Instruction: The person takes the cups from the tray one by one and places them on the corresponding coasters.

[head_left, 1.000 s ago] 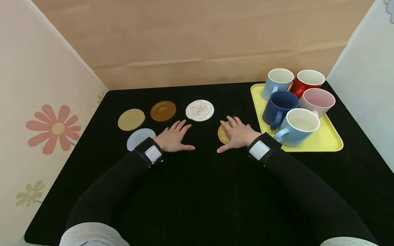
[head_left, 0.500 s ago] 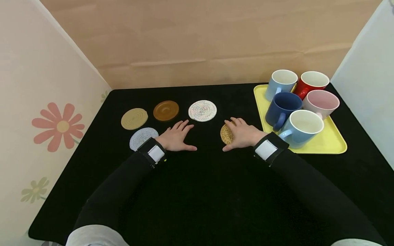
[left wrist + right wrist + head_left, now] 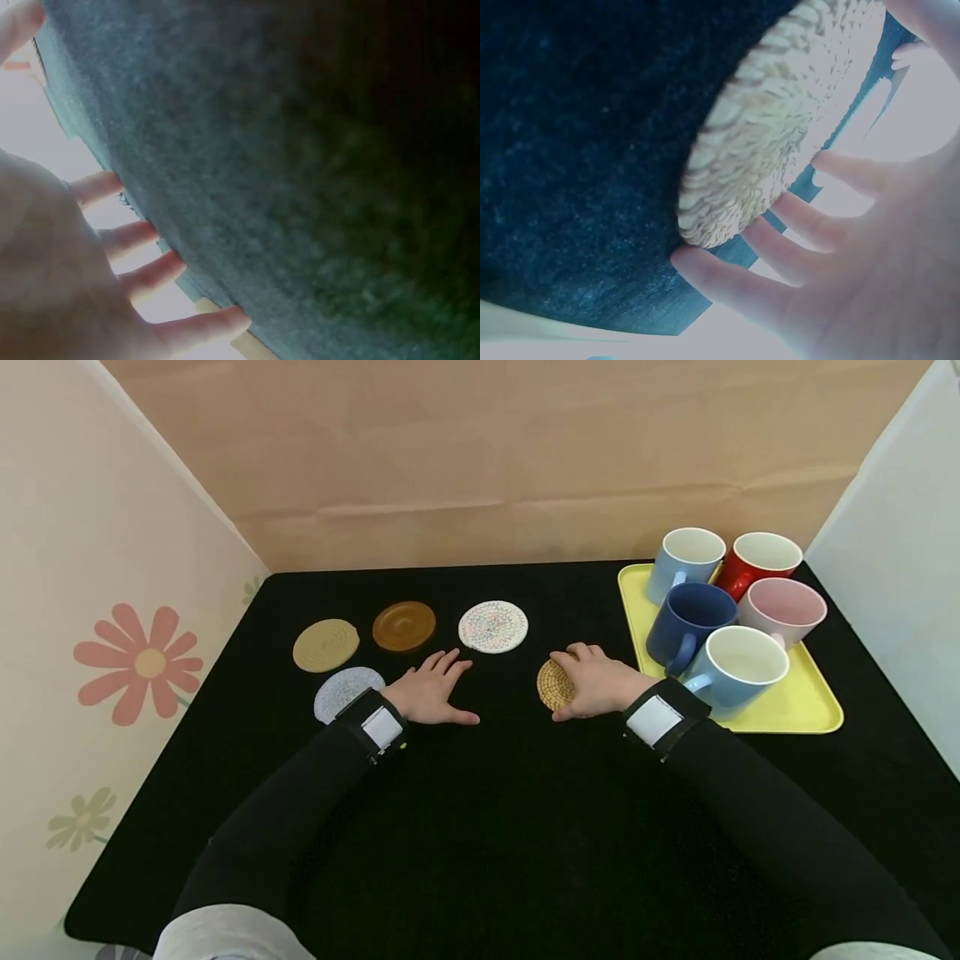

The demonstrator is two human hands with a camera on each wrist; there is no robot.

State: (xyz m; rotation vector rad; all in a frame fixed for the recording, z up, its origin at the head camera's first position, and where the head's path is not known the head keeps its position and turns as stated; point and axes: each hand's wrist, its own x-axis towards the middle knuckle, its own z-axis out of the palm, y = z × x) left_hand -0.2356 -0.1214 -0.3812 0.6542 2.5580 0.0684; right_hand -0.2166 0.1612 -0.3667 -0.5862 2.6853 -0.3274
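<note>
My right hand [image 3: 600, 683] is over the right part of a woven straw coaster [image 3: 556, 685] in the head view and hides that part. Its fingertips are near the far edge and its thumb near the near edge. In the right wrist view the fingers [image 3: 727, 281] are spread, with one fingertip right at the rim of the coaster [image 3: 772, 127]. My left hand [image 3: 431, 693] holds nothing, its fingers extended and its thumb pointing right. A pale blue-grey coaster [image 3: 341, 692] lies by its wrist, partly covered by the wristband.
Behind the hands lie a beige coaster [image 3: 326, 646], a brown wooden coaster [image 3: 403, 627] and a white speckled coaster [image 3: 492, 627]. To the right, a yellow tray [image 3: 813, 714] bears several mugs, including a dark blue mug [image 3: 678, 627] and a light blue mug [image 3: 731, 681] near my right wrist.
My right hand's thumb and fingers have drawn a little closer together and shifted slightly right, uncovering more of the straw coaster. The left hand stays in place. The head view has shifted slightly.
</note>
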